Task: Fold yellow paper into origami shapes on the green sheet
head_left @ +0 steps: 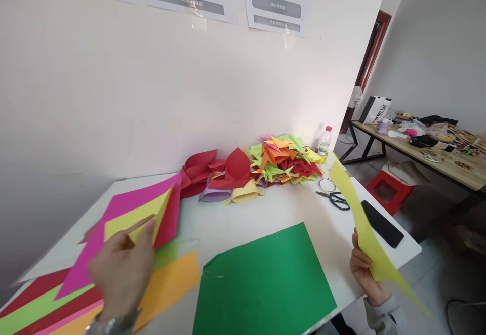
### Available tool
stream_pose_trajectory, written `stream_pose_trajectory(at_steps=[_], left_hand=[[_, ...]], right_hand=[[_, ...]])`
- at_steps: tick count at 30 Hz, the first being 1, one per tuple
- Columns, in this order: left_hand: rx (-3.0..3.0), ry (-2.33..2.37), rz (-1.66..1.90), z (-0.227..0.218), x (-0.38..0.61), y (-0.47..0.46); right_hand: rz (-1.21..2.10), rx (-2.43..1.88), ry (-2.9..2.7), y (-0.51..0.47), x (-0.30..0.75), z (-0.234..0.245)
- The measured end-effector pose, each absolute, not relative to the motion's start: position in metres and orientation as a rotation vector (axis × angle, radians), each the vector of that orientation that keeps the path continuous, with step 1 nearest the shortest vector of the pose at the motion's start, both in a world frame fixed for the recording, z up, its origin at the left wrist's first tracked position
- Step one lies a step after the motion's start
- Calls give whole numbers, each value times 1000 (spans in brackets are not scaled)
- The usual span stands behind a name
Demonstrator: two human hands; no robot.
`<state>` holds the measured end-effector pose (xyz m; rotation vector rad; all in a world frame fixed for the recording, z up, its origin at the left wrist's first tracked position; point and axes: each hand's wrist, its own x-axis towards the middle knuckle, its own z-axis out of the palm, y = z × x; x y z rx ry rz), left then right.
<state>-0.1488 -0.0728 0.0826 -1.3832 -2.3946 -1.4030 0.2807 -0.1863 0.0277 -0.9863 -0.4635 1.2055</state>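
Yellow paper is pinched in your left hand over the pink sheet; your right hand, fingers closed, grips a curved yellow sheet near the counter's black phone.

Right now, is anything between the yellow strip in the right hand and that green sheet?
Nothing visible: white tabletop lies between the yellow strip in the right hand and the green sheet; the scissors lie farther back.

Left, a white wall (brighter rightward); far right, a red plastic stool near a black-legged, wooden-topped table.
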Motion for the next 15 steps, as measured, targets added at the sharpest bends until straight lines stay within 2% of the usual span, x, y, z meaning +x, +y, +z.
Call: stream_pose_trajectory(at_steps=[2, 6, 8, 15], left_hand=[[-1529, -2043, -1484, 82, -118, -98], [-2265, -1012, -1559, 79, -66, -139], [-2385, -763, -1583, 78, -52, -147], [-2020, -1204, -1651, 90, -52, -139]], right_hand=[[1267, -844, -360, -189, 282, 21], [1335, -691, -300, -190, 277, 16], [1335, -701, -305, -189, 272, 19], [1285, -976, -424, -190, 262, 33]])
